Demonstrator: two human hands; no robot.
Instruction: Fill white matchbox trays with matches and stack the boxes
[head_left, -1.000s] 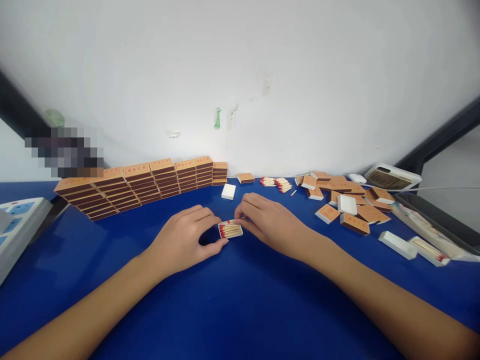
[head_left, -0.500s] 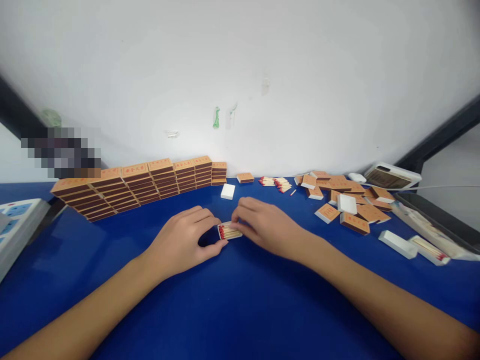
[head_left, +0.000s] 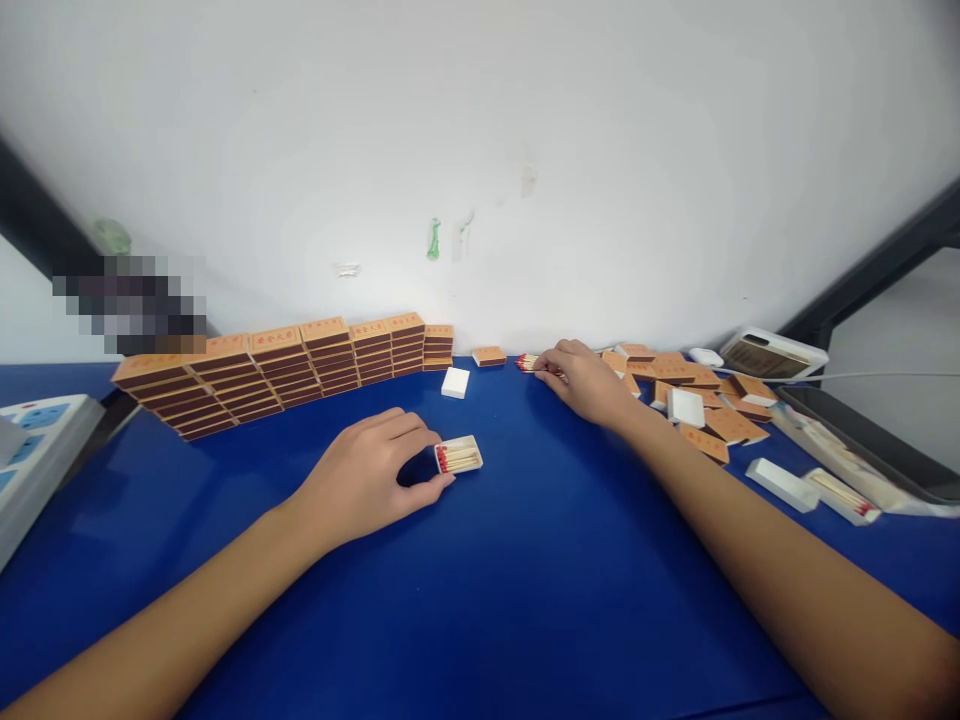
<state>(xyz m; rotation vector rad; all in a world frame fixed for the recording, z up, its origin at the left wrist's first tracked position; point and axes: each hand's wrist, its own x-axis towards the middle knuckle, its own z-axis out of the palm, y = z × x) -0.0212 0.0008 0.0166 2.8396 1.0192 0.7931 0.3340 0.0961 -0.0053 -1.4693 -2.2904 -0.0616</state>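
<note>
Head view: observe right hand [head_left: 589, 385] shifted off the matchbox tray [head_left: 470, 442] to the loose matches [head_left: 526, 364] by the wall [head_left: 600, 200], with fingers curled close to the thumb; cannot confirm a grip on any match. Note tray on the desk [head_left: 487, 590], held at its left end between thumb and fingers of the half-curled left hand [head_left: 367, 475]. Judge packing as unfinished, given bare white along the tray's far side. Read red characters, apparently 安全火柴, atop the stacked matchboxes [head_left: 328, 365]
</note>
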